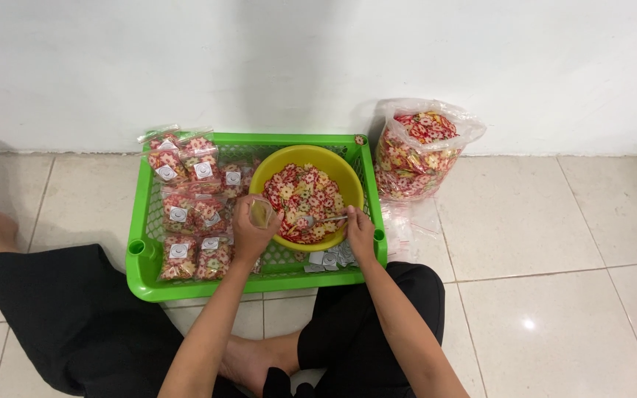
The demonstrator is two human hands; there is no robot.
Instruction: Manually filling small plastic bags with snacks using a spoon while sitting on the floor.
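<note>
My left hand (251, 232) clamps a small clear pouch (262, 212) over the yellow bowl (306, 193)'s left rim — my right hand (360, 232) grips a spoon (326, 219). Tilting it may spill candies (304, 191) into the green basket (152, 276).

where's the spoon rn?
Head view: the spoon is in the right hand, lying across the snacks in the yellow bowl, at the right end of the green basket.

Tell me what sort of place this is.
Probably a home floor used for small-scale snack packing. The person sits on pale floor tiles against a white wall, with a green basket of filled packets, a yellow bowl and a big bag.
</note>
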